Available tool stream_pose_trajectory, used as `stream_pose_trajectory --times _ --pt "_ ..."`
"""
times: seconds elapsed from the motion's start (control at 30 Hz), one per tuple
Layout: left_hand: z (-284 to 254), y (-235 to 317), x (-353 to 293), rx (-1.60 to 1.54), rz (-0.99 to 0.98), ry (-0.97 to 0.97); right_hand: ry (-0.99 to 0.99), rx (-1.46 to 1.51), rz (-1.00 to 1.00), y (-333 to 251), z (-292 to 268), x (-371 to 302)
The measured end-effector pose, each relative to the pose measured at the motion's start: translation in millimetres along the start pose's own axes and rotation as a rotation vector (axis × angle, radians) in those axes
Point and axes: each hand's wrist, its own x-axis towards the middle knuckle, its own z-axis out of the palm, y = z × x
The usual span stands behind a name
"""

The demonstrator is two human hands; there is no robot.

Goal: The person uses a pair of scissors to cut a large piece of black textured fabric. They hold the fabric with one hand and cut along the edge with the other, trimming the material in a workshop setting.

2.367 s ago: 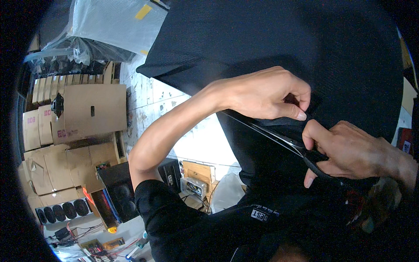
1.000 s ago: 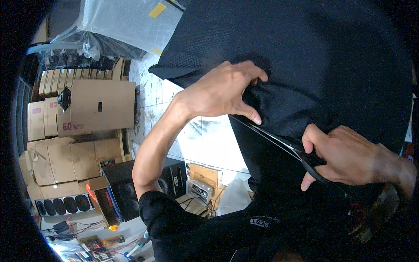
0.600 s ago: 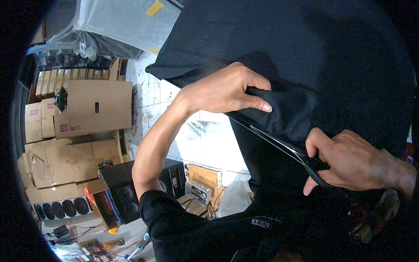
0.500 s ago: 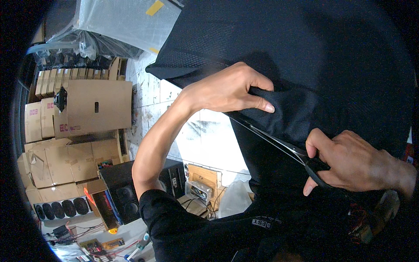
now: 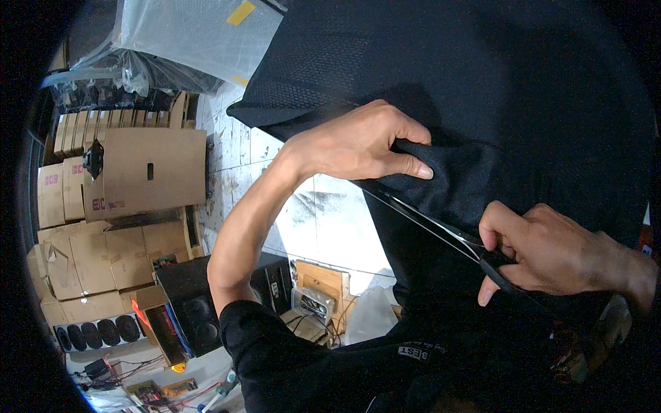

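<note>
A large black cloth (image 5: 454, 69) spreads across the upper right, over something whose shape is hidden. My left hand (image 5: 365, 141) pinches a fold of this cloth between thumb and fingers. From the right, my right hand (image 5: 544, 248) grips the black handles of a pair of scissors (image 5: 444, 230). The long metal blades point up and left toward my left hand, along the cloth's lower edge. They are slightly apart. Their tips lie close to the cloth just below my left hand; whether cloth sits between them is hard to make out.
Cardboard boxes (image 5: 103, 258) stand stacked at the left on the tiled floor (image 5: 237, 155). A bubble-wrapped item (image 5: 196, 34) is at the upper left. Near my left elbow is a black speaker cabinet (image 5: 186, 296), beside a wooden board (image 5: 323, 279) with cables. Wires and small tools lie at the lower left.
The scissors and my right hand have shifted very slightly left. My left hand keeps its pinch on the cloth, and the view has moved a little.
</note>
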Motion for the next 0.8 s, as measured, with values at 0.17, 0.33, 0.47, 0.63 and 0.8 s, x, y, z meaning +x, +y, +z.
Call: stream_pose_trajectory --times 0.17,0.33,0.47,0.63,0.8 --pt "4 -7 -1 0.024 0.096 0.043 -0.033 -0.020 0.061 -13 -7 6" --pt "1 -1 0 0.071 0.097 0.030 -0.054 0.013 0.110 -15 -10 10" --pt "1 0 -1 0.026 0.021 0.014 -0.028 -0.016 -0.020 -8 -5 14" --pt "2 -4 -1 0.003 0.017 0.039 -0.004 0.044 -0.026 -4 -4 15" --pt "-1 0 -1 -0.020 -0.006 0.016 -0.052 0.098 0.147 -21 -16 20"
